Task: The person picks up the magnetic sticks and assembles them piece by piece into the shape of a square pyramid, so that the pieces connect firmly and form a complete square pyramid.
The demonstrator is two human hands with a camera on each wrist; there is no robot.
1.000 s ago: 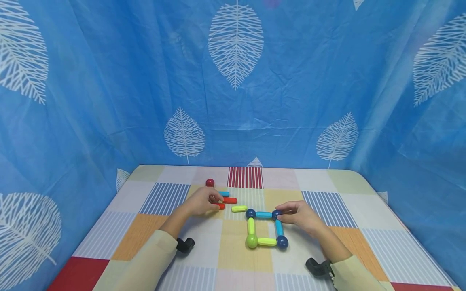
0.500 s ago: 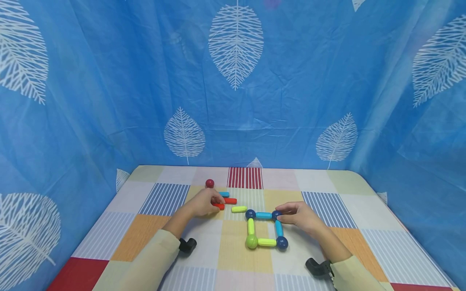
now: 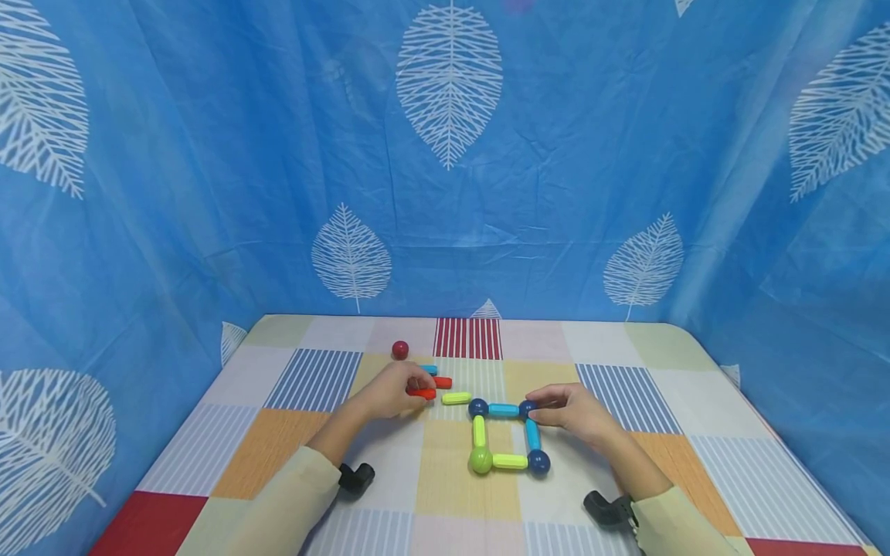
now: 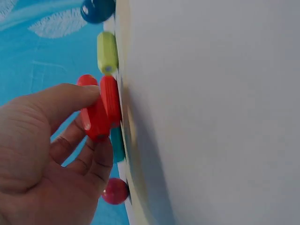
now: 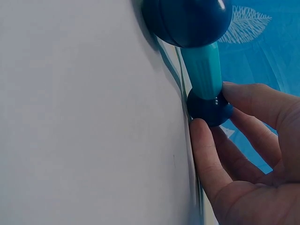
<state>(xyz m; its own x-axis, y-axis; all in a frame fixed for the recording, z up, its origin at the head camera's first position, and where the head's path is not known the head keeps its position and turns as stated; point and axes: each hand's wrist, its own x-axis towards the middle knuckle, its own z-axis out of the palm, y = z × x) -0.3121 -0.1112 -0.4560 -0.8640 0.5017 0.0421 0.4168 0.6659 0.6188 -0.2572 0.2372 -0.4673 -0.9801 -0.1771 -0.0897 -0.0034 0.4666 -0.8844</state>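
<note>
My left hand (image 3: 392, 388) pinches a red magnetic rod (image 4: 96, 121) between thumb and fingers, seen close in the left wrist view. Just beyond it lies a second red rod (image 3: 443, 382), with a blue rod (image 3: 428, 370) partly hidden behind the hand. My right hand (image 3: 575, 413) holds the dark blue ball (image 5: 210, 108) at the far right corner of a square frame. Two light blue rods (image 3: 504, 410) and two yellow-green rods (image 3: 510, 462) form its sides. The other corners are a green ball (image 3: 480, 461) and two dark blue balls (image 3: 538, 462).
A loose yellow-green rod (image 3: 456, 398) lies by the frame's far left corner. Farther back is a red ball (image 3: 400, 350). The patchwork tablecloth (image 3: 382, 502) covers the table, and a blue leaf-patterned curtain (image 3: 445, 232) stands around it. Black wrist mounts (image 3: 609, 510) jut from both sleeves.
The pinched red rod and my left hand have shifted slightly to the right. My right hand and the square frame stay where they were.
</note>
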